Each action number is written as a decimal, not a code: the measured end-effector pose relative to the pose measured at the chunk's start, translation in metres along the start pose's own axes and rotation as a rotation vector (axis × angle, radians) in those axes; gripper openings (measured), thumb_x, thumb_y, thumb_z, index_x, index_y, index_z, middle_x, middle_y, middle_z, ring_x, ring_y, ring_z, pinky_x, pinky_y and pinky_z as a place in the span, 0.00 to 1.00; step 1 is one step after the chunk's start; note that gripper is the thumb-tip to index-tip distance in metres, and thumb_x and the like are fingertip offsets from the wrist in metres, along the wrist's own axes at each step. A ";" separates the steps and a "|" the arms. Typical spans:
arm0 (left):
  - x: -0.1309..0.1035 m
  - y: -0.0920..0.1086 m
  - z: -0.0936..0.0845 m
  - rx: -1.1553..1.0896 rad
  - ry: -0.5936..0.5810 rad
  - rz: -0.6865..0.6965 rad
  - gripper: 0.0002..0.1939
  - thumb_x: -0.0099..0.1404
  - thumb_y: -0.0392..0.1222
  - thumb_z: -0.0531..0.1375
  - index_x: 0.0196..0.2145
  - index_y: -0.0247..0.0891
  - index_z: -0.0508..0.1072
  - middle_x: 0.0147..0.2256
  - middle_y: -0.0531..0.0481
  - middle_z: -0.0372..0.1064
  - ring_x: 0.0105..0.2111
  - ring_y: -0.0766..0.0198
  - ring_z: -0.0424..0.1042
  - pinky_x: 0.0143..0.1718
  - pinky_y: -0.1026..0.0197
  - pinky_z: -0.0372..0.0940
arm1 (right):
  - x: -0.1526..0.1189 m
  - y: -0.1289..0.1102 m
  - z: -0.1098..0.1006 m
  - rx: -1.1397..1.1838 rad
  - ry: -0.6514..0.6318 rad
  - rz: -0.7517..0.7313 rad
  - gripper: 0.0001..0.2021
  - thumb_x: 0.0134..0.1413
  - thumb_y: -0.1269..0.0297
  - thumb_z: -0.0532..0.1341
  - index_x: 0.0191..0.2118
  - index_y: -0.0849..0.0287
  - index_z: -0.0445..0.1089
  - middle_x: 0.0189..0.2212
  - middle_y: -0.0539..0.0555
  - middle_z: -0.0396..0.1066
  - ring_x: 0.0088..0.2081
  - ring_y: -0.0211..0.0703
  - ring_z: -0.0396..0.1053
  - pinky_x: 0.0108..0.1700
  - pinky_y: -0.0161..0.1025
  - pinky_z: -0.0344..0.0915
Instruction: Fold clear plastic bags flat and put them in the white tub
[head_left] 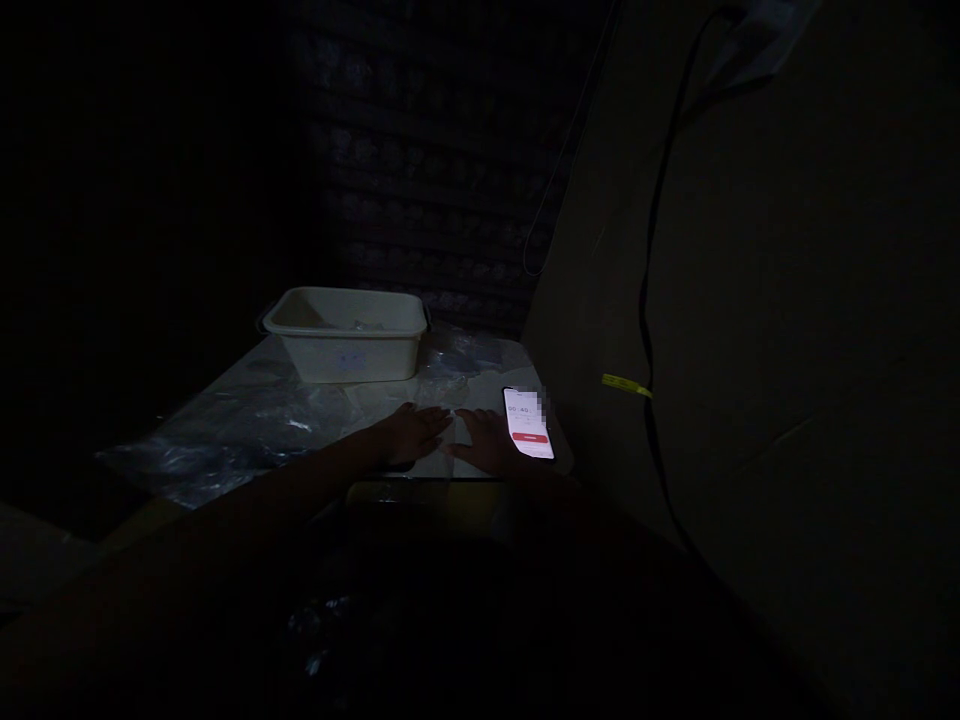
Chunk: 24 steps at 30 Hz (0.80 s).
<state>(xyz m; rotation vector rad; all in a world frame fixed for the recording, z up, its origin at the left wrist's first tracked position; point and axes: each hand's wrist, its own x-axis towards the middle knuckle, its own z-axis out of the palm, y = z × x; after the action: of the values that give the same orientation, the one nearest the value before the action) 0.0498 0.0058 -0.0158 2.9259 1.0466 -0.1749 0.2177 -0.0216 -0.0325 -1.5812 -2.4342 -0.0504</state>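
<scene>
- Left hand [417, 434] lies flat on the pale tabletop [487, 388], fingers extended and relaxed.
- Right hand [482, 440] rests likewise, between it and a lit smartphone [529, 425].
- Plastic tub [375, 362] stands behind.

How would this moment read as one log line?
left hand: palm down, table | right hand: palm down, beside lit phone | beyond: pale tub | light: dim

Near-black gloom swallowed the frame's left and bottom, while a phone screen [529, 425] glared right of centre.
</scene>
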 end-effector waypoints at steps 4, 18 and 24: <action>0.001 -0.002 0.004 0.019 0.030 0.016 0.23 0.59 0.42 0.39 0.52 0.37 0.47 0.54 0.43 0.41 0.53 0.60 0.43 0.45 0.53 0.45 | -0.013 -0.005 0.002 0.000 0.033 -0.054 0.31 0.40 0.45 0.50 0.48 0.63 0.54 0.37 0.58 0.62 0.39 0.47 0.57 0.40 0.42 0.52; 0.004 -0.004 0.012 0.030 0.058 0.015 0.24 0.59 0.43 0.38 0.53 0.35 0.46 0.55 0.44 0.40 0.53 0.61 0.42 0.43 0.55 0.48 | -0.034 -0.006 0.000 -0.144 0.025 -0.424 0.31 0.41 0.55 0.54 0.50 0.71 0.49 0.48 0.65 0.53 0.48 0.53 0.47 0.45 0.49 0.46; 0.003 -0.004 0.012 0.037 0.036 0.015 0.24 0.59 0.43 0.38 0.53 0.34 0.45 0.55 0.44 0.40 0.54 0.62 0.41 0.44 0.55 0.47 | -0.031 -0.020 0.004 -0.181 0.033 -0.431 0.25 0.45 0.63 0.52 0.50 0.68 0.51 0.49 0.63 0.52 0.49 0.51 0.48 0.45 0.50 0.46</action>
<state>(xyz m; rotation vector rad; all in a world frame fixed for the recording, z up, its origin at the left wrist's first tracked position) 0.0490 0.0101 -0.0277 2.9796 1.0371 -0.1429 0.2112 -0.0569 -0.0415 -1.0744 -2.7612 -0.3768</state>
